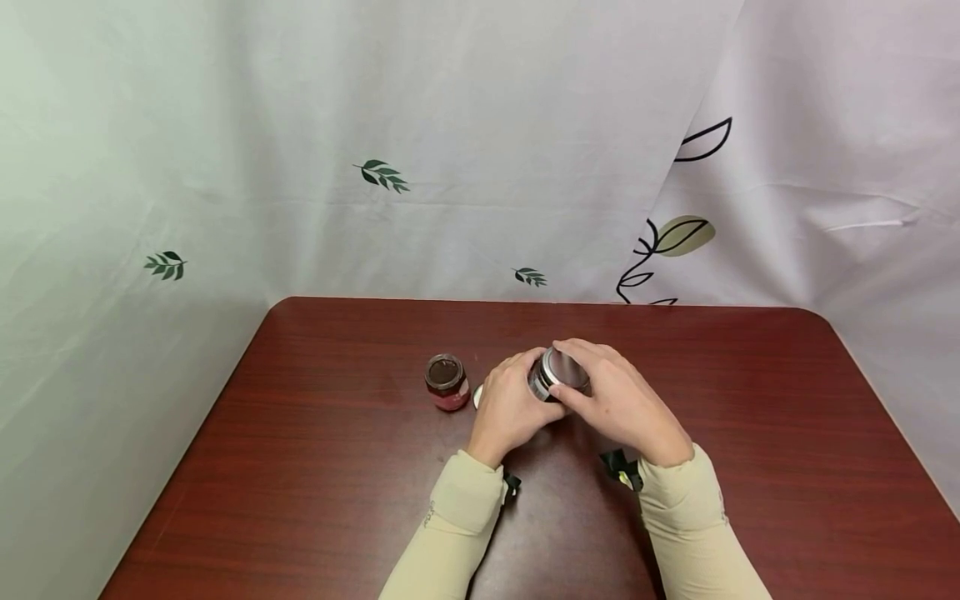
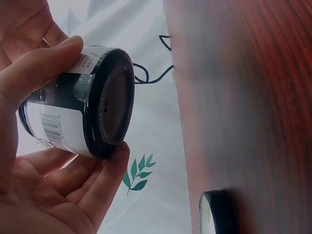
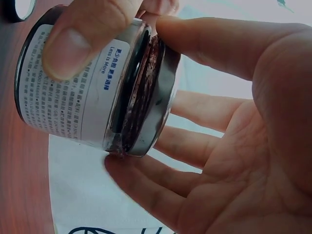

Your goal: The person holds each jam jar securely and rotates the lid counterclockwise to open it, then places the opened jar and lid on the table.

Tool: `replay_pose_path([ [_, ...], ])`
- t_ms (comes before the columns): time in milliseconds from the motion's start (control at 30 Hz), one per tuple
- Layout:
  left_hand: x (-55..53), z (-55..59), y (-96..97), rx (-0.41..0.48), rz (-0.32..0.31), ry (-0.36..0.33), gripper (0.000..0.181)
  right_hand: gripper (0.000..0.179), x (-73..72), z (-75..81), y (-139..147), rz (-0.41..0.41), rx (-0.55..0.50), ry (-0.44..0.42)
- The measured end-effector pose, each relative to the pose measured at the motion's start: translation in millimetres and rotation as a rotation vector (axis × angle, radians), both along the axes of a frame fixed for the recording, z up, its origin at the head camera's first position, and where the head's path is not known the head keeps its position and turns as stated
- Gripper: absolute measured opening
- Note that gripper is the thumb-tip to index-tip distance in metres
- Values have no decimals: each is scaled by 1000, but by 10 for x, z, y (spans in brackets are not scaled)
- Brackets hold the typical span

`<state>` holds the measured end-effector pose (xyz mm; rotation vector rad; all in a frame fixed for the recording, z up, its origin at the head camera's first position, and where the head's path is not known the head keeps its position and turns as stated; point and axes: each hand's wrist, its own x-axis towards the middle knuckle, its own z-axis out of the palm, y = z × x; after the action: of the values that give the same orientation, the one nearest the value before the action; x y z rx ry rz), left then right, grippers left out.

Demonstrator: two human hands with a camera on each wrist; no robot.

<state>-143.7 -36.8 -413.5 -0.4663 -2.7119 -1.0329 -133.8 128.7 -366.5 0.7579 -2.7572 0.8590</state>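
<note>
My left hand (image 1: 512,410) grips a glass jar (image 3: 73,105) by its side, with the thumb across its white printed label. Dark contents show through the glass, and the black base of the jar is turned toward the left wrist view. Fingers and thumb of my right hand (image 1: 622,407) hold the silver lid (image 3: 160,100) by its edge at the jar's mouth. Dark residue lines the rim where lid and jar meet. The jar is tilted and held up off the table between both hands.
A second jar (image 1: 450,392), with dark contents and a reddish lower part, stands uncovered left of my hands. Near it lies a round lid (image 2: 224,212) with a black edge and white inside. A white patterned curtain (image 1: 465,242) hangs behind the dark red wooden table (image 1: 337,492).
</note>
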Motion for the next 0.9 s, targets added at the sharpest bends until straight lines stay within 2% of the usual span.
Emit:
replay_pose_path([
  [233,-3,11,2,-5,-10,-19,69,53,17,-3,2,-22,8,-7],
  [900,-10,-7,-5,-3,-27,-7,67,51,10,5,0,14,46,-2],
])
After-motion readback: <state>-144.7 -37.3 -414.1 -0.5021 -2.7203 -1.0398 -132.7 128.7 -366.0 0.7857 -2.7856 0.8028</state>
